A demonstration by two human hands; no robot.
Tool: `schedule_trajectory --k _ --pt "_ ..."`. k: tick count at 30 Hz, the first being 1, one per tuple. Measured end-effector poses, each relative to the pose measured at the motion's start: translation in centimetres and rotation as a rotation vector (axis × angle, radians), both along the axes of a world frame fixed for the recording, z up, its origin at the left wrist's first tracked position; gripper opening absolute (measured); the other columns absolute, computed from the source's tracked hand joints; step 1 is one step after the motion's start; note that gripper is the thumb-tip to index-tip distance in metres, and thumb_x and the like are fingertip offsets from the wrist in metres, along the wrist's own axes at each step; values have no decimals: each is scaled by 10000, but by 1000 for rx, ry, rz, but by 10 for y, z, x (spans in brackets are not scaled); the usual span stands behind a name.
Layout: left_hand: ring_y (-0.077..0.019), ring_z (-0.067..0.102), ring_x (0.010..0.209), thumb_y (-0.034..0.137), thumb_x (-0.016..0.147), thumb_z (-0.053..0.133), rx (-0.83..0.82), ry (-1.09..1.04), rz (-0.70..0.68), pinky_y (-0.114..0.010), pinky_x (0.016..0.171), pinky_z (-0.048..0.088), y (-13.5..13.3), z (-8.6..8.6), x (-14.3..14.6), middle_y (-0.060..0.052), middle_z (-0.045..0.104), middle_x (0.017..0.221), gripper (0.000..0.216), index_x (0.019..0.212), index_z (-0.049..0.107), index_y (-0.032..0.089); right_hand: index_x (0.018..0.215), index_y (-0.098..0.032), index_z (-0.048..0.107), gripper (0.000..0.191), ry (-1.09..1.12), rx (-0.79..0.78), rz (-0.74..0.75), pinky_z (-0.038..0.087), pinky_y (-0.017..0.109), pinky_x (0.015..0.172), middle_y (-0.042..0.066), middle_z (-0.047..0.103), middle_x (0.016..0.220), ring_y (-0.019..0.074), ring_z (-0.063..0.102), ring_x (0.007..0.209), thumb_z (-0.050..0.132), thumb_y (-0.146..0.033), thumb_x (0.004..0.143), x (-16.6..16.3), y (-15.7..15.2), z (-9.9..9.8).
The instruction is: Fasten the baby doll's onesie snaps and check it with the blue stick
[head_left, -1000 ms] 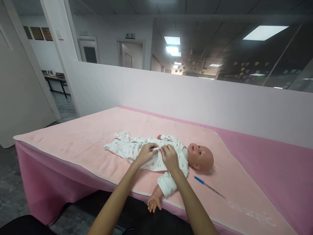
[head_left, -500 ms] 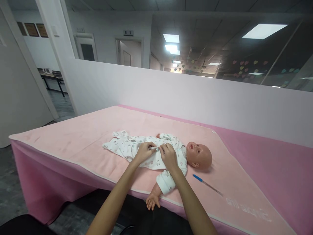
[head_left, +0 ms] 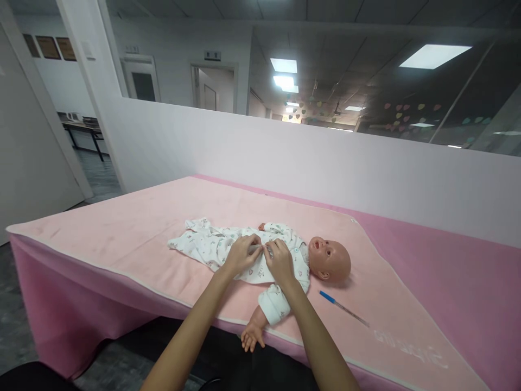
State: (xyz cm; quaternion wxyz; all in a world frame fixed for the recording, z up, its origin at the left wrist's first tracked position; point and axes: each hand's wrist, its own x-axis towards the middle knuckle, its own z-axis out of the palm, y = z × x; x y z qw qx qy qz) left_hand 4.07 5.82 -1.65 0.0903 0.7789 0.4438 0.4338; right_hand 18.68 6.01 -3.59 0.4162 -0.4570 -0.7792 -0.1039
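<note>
A baby doll (head_left: 330, 259) lies on its back, its head to the right, dressed in a white patterned romper (head_left: 203, 245). My left hand (head_left: 243, 254) pinches the front edge of the romper at the doll's belly. Close beside it, my right hand (head_left: 279, 259) grips the same cloth edge between thumb and fingers. The fingertips nearly meet, and whatever fastener lies between them is hidden. The doll's near arm (head_left: 254, 328) reaches out over the table's front edge, its sleeve cuff below my right wrist.
Under the doll a pale pink blanket (head_left: 134, 217) covers the table, over a darker pink cloth (head_left: 448, 250). A thin stick with a blue end (head_left: 328, 296) lies right of my right forearm. Behind stands a white half wall (head_left: 325, 163) with glass above.
My hands have stayed at the romper's front, with the fingertips drawn slightly closer together; a small snap visible between them before is now covered. The view has shifted slightly.
</note>
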Motion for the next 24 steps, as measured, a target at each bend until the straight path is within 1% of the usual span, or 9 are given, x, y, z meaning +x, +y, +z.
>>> schedule_trajectory --k 2,6,12,15,19,21,24 --pt "-171 541 763 275 790 448 31 70 5 -300 743 392 0 0 1 -17 602 787 106 786 525 201 821 -183 566 157 0 2 0 390 267 700 37 529 775 158 489 761 418 -209 868 0 0 0" --pt "-188 527 809 275 776 465 53 131 31 -316 761 370 2 -2 1 -31 601 826 112 796 546 199 813 -186 565 155 -14 5 -24 379 281 714 39 526 769 165 477 769 419 -202 864 0 -1 1" --pt "-200 499 825 256 741 482 90 235 46 -328 770 340 -2 0 2 -35 587 835 91 790 535 202 771 -184 574 162 -10 45 -138 343 321 738 46 522 739 184 453 767 434 -209 848 0 0 1" --pt "-197 489 795 252 727 479 103 261 63 -329 766 329 -3 1 3 -29 584 791 86 781 526 203 769 -182 578 183 36 76 -195 329 332 741 52 522 727 189 449 761 418 -209 852 0 1 0" --pt "-190 482 716 274 733 478 91 249 141 -336 741 312 -2 1 1 -5 569 645 97 779 530 206 737 -180 570 212 61 89 -252 315 342 740 54 521 709 191 448 749 402 -213 861 1 1 1" --pt "-189 474 687 282 742 470 93 261 180 -343 727 303 -1 0 -1 -4 566 599 100 745 532 204 725 -181 564 215 53 86 -271 313 342 736 52 521 704 191 447 746 404 -217 862 1 0 1" --pt "-187 458 671 266 752 448 140 305 214 -352 715 292 -1 -2 -4 -22 566 602 139 659 521 194 713 -183 559 214 42 80 -280 313 340 730 52 524 701 190 447 740 411 -222 862 1 -1 2"
